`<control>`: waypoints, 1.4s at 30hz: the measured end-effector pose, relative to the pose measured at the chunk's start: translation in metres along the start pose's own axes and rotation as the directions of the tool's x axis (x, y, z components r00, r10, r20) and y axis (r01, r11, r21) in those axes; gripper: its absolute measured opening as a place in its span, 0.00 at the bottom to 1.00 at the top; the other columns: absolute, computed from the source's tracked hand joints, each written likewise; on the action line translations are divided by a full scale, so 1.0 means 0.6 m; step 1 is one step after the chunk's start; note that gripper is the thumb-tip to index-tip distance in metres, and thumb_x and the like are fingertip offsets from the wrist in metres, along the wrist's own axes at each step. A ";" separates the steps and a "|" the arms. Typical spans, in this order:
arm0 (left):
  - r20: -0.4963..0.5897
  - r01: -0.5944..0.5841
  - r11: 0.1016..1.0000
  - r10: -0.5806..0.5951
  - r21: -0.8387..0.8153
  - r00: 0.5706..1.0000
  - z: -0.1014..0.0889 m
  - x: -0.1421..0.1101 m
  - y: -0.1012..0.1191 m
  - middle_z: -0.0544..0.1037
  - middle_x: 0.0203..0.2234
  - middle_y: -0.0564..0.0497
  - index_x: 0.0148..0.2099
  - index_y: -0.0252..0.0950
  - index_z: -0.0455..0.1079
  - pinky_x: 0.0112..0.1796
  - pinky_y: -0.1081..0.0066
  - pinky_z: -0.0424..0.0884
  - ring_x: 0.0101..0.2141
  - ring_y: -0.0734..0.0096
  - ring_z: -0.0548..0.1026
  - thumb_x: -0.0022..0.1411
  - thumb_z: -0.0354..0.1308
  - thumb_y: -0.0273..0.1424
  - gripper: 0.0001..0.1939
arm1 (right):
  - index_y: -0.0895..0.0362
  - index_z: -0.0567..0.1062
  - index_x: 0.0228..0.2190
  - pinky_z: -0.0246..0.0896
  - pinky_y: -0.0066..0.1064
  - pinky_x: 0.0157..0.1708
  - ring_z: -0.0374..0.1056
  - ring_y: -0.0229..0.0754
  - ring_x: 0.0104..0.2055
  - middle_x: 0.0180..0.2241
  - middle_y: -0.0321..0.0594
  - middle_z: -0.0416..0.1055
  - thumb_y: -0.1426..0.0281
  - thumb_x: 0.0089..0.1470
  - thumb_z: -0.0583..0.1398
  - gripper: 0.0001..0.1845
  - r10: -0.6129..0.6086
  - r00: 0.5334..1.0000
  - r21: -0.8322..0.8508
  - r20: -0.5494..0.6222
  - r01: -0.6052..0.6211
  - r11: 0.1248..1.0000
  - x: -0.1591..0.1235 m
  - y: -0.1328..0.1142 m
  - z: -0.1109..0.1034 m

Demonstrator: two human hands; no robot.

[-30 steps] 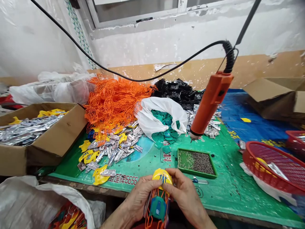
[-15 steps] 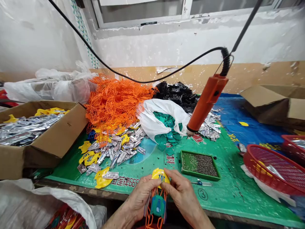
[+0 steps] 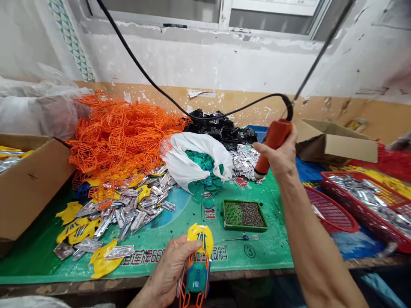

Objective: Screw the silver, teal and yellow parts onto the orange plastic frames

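My left hand (image 3: 168, 263) is closed on a toy vehicle body (image 3: 197, 277) at the table's front edge. The toy has a yellow end piece, a teal block in its middle and an orange plastic frame; my thumb presses on the yellow piece. Up to the right, my right hand (image 3: 284, 156) is wrapped round an orange electric screwdriver (image 3: 272, 139), which hangs from a cord, its tip pointing down. A green screw tray (image 3: 245, 227) lies between the two hands, partly filled with small screws. In front of it rests a small screwdriver (image 3: 245, 237).
Orange plastic frames (image 3: 118, 141) form a heap at the left, behind silver and yellow pieces (image 3: 128, 209). Teal parts spill from a white bag (image 3: 180, 158). Black parts (image 3: 218, 128) lie behind. Red baskets (image 3: 340, 214) and a cardboard box (image 3: 349, 145) stand right, another box (image 3: 38, 184) left.
My right hand has let go of the toy and risen to grip the electric screwdriver. My left hand keeps the toy. The view has turned to the right.
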State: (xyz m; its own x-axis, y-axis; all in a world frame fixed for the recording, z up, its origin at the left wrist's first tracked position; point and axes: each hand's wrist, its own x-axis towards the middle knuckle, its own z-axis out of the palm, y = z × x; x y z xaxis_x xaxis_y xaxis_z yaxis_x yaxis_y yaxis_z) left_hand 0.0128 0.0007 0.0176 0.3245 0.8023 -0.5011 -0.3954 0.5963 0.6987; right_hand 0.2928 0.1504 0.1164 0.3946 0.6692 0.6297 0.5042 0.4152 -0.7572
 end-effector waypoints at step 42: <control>-0.030 0.160 0.985 -0.162 -0.058 0.986 0.001 0.020 -0.008 0.76 0.19 0.49 0.30 0.29 0.73 0.20 0.78 0.65 0.17 0.76 0.71 0.46 0.66 0.32 0.10 | 0.60 0.74 0.27 0.64 0.33 0.25 0.67 0.39 0.22 0.21 0.33 0.70 0.69 0.31 0.67 0.15 0.352 0.935 0.204 -0.047 -0.336 0.919 -0.154 0.022 0.062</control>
State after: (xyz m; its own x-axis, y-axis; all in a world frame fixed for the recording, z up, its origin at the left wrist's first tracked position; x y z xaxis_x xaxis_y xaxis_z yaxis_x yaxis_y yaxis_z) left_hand 0.0192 0.0073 0.0084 0.3582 0.6959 -0.6224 -0.3876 0.7174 0.5790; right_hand 0.2346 0.1169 0.0418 0.5823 0.7429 0.3303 0.1740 0.2830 -0.9432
